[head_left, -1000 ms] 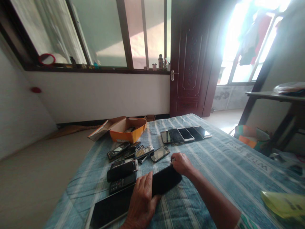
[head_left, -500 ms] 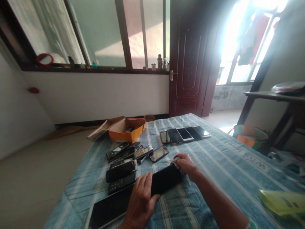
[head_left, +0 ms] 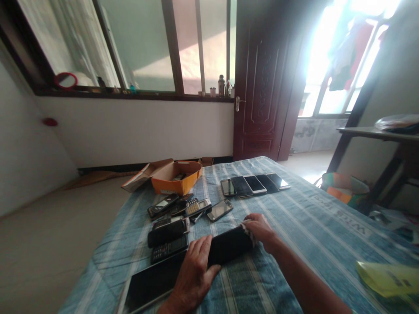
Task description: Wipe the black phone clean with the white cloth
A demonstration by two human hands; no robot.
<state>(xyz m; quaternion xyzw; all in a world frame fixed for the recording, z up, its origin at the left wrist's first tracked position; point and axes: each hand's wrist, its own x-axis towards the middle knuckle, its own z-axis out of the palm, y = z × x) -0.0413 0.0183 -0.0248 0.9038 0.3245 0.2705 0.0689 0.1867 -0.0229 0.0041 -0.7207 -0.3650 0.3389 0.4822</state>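
A long black phone [head_left: 229,246] lies on the blue striped cloth [head_left: 310,231]. My left hand [head_left: 194,272] rests flat on its near end, fingers stretched out, holding it down. My right hand [head_left: 260,229] is closed on a small pale cloth [head_left: 247,230] and presses it against the phone's far end. A large black tablet [head_left: 150,283] lies just left of my left hand.
Several old keypad phones [head_left: 178,209] lie in a heap ahead on the left, behind them an orange cardboard box [head_left: 176,176]. A row of smartphones [head_left: 255,184] lies further back. A yellow packet [head_left: 389,277] sits at the right. A dark door [head_left: 262,78] stands beyond the bed.
My right hand has slid a little to the right along the black phone's far end, and the pale cloth now shows under its fingers. My left hand stays on the phone.
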